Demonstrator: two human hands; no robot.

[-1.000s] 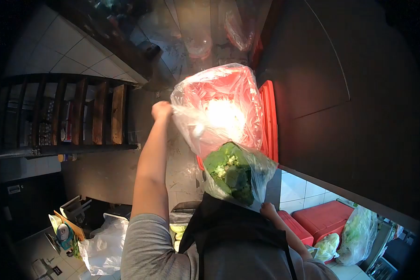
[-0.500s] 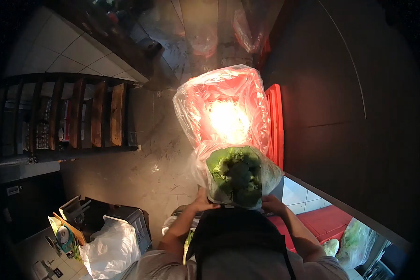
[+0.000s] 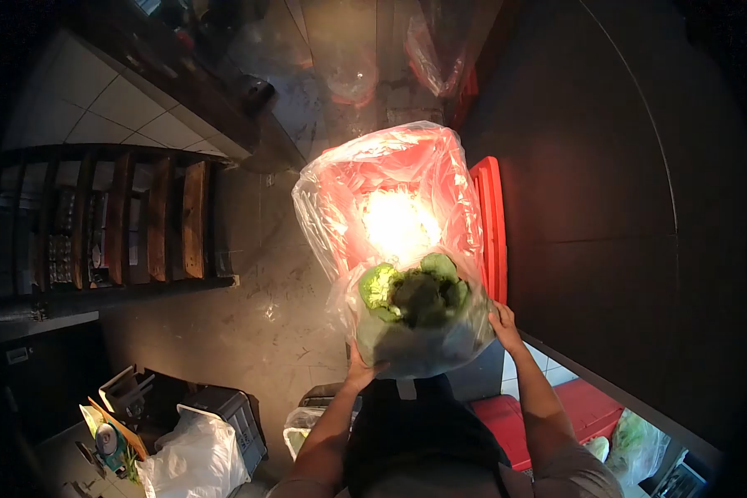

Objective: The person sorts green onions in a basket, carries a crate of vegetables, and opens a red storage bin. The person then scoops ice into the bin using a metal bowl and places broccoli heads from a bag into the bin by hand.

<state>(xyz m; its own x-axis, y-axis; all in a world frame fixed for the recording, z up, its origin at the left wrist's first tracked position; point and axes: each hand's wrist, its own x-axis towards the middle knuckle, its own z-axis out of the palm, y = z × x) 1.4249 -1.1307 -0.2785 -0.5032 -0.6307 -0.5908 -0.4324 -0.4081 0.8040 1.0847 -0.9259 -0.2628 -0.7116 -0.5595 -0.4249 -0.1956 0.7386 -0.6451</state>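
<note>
Left hand point(image 3: 359, 371) and right hand point(image 3: 503, 325) gripping clear plastic bag of green leafy vegetable point(image 3: 415, 319), frame centre; red plastic-lined crate point(image 3: 491, 224) directly above; white bag point(image 3: 192, 452) lower left.

Glossy clear plastic bag point(image 3: 407, 249), smooth red plastic crate point(image 3: 491, 224), slatted wooden rack point(image 3: 153, 217).

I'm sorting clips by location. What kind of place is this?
Likely a kitchen back room or food prep area: a bag of greens in both hands, red crates, tiled walls and a wooden rack.
</note>
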